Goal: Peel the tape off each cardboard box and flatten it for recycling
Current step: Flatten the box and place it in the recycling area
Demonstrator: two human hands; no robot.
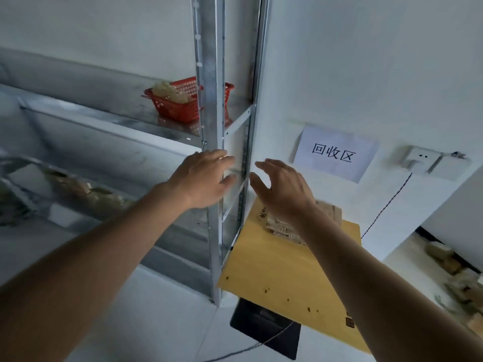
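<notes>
Both forearms reach forward; the left hand point(202, 177) and right hand point(281, 189) hang with fingers spread and loose, holding nothing, in front of the metal shelf post point(211, 105). Flattened cardboard point(328, 214) lies below the right hand, at the yellow board's point(277, 270) far edge. A red basket point(180, 104) sits at the shelf's right end.

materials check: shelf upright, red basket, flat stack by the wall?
Shelf upright: looks like galvanised steel, dull grey mottled sheen, punched holes down its edge. Red basket: moulded plastic by the look, glossy lattice walls. Flattened cardboard: brown corrugated board, fluted edges showing; it lies on a yellow board, smooth matte, possibly laminated wood, unclear.
</notes>
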